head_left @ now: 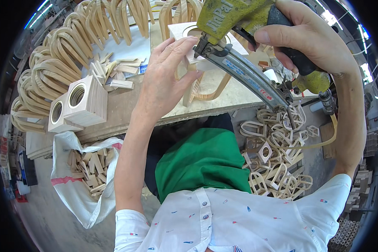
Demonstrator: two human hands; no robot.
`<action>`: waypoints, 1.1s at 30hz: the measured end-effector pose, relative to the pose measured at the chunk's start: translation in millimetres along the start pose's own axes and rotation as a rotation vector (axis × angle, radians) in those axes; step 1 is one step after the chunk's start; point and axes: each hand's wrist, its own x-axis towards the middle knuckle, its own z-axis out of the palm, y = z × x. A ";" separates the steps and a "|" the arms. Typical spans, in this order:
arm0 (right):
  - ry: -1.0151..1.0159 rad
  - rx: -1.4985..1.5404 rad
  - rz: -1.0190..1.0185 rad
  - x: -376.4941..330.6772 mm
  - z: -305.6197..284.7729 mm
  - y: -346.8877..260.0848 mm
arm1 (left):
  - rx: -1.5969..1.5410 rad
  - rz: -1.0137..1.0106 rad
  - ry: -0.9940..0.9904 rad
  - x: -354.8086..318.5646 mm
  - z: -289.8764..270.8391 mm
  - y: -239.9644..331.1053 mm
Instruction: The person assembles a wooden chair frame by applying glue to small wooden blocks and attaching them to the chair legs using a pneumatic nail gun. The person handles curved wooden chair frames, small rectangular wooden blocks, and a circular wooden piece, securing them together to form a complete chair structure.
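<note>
While the right hand (311, 40) wraps closed around the grip of a yellow-green nail gun (239, 38), forefinger by the trigger, the left hand (166, 75) lies with fingers spread, steadying a pale square wooden piece (182, 31) on the workbench (222, 98). The gun's nose seems to touch that piece just beside the left fingertips (189, 42).

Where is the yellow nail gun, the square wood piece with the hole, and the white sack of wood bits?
nail gun (235, 14): head view, on its yellow body.
square wood piece (181, 30): head view, on its top face.
white sack (86, 206): head view, on its lower side.
</note>
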 end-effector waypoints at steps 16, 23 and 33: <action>0.121 0.100 -0.222 -11.6 0.8 57.6 | -0.346 -0.398 0.126 -6.8 -1.7 -31.2; 0.099 0.077 -0.152 -17.0 -18.9 78.2 | -0.890 -0.487 -0.173 26.0 21.8 -35.9; 0.183 0.182 -0.196 -15.1 -12.7 76.1 | -1.006 -0.458 0.002 6.1 48.2 -9.3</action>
